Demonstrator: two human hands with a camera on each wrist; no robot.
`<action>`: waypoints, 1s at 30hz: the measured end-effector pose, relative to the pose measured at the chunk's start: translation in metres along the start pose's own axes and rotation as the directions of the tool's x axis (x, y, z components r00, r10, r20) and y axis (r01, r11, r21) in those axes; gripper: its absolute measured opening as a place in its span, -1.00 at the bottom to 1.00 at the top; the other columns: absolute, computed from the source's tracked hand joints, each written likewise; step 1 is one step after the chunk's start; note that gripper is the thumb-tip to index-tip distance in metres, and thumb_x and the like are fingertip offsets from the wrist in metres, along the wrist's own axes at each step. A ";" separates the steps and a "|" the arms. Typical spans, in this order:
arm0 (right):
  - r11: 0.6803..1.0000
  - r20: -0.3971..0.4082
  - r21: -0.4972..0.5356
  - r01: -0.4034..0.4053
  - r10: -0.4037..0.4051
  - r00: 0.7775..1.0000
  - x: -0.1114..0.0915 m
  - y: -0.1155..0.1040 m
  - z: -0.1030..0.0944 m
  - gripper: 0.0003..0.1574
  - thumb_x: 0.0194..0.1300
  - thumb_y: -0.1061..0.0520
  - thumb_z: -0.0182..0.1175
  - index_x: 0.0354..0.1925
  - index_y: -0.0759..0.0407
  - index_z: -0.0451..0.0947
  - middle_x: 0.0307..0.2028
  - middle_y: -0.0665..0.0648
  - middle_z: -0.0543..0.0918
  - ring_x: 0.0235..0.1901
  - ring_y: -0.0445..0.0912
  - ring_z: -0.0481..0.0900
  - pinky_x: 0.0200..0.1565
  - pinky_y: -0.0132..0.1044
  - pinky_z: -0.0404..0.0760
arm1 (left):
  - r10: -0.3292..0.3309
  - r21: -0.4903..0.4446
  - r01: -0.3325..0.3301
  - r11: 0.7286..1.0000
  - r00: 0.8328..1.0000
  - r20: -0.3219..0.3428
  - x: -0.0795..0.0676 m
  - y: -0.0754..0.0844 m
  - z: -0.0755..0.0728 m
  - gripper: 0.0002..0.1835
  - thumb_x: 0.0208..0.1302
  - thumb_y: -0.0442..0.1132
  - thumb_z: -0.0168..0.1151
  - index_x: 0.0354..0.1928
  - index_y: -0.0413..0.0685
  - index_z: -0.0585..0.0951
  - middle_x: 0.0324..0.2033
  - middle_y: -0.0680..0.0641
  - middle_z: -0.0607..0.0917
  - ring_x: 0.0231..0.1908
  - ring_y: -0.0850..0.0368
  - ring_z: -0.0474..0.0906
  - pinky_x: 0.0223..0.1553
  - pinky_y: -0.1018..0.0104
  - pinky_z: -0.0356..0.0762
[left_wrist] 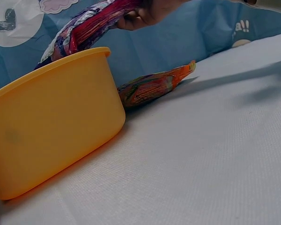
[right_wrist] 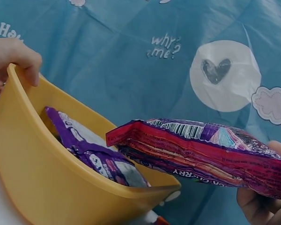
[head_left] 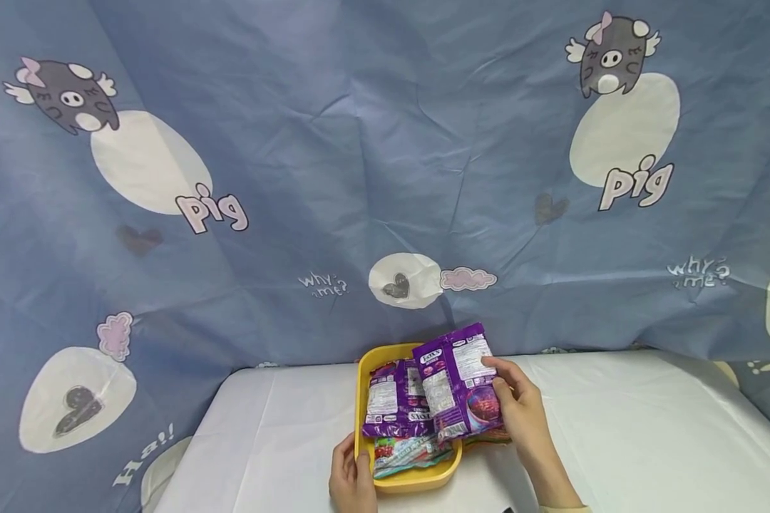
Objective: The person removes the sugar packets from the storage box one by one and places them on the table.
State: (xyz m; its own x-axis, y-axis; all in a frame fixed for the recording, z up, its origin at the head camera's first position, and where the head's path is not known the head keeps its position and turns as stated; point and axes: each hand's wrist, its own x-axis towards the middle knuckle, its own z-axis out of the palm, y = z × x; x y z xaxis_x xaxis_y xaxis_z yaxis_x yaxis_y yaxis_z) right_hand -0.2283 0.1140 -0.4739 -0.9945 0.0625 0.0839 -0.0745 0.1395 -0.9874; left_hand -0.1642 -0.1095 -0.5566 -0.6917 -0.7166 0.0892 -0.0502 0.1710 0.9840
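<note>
1. the right hand [head_left: 520,407] pinches the purple bag [head_left: 455,388] along its right edge; gripping just that side probably leaves the rest of the packet free to reach over the yellow basket [left_wrist: 56,122].
2. the purple bag is held tilted above the basket's right part, its printed panel facing up toward the person; i cannot tell whether its lower end touches anything inside.
3. the left hand [head_left: 351,476] pinches the basket's near left wall across the rim, most likely to stop the container sliding while the other hand works.
4. inside, a second purple bag [head_left: 388,406] lies toward the far side, with a teal-edged packet [head_left: 406,456] nearer the person; the walls seem to keep both gathered.
5. an orange packet [left_wrist: 152,87] lies outside, just beside the right wall, on the white table [head_left: 295,427]; the head view shows little of it because the held bag covers it.
</note>
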 end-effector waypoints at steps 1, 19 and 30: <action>1.000 0.000 0.001 0.000 0.000 1.000 0.000 0.000 -0.001 -0.61 0.33 0.17 -0.16 0.03 -0.18 0.40 0.06 0.00 0.46 -0.11 -0.12 0.50 -0.18 -0.37 0.55 | 0.001 -0.007 -0.001 1.000 1.000 0.000 0.000 0.000 0.000 -0.68 0.11 -0.42 0.02 -0.05 -0.14 0.48 -0.14 -0.17 0.60 -0.13 0.01 0.55 -0.26 0.77 0.39; 1.000 -0.033 0.009 -0.006 0.006 0.999 0.003 0.000 -0.009 -0.61 0.34 0.17 -0.18 0.05 -0.14 0.40 0.07 0.01 0.46 -0.13 -0.20 0.51 -0.19 -0.43 0.55 | -0.014 -0.025 0.015 1.000 1.000 0.015 0.001 0.001 -0.002 -0.68 0.11 -0.41 0.05 -0.05 -0.10 0.49 -0.12 -0.15 0.60 -0.09 0.08 0.53 -0.16 0.68 0.43; 1.000 -0.060 0.013 -0.029 0.029 0.998 0.004 0.000 -0.018 -0.61 0.35 0.15 -0.19 0.06 -0.11 0.40 0.09 0.03 0.44 -0.14 -0.25 0.50 -0.19 -0.46 0.55 | -0.026 -0.018 0.026 0.999 0.999 0.019 0.000 0.002 -0.003 -0.67 0.10 -0.42 0.05 -0.05 -0.09 0.50 -0.11 -0.15 0.60 -0.12 0.12 0.53 -0.19 0.73 0.41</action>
State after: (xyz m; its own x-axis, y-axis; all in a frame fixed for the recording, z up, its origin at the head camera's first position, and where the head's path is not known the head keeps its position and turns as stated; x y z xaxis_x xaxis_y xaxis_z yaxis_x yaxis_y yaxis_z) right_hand -0.2310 0.1321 -0.4711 -0.9901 0.1255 0.0628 -0.0470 0.1247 -0.9911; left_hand -0.1621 -0.1114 -0.5537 -0.7036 -0.7080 0.0608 -0.0554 0.1400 0.9886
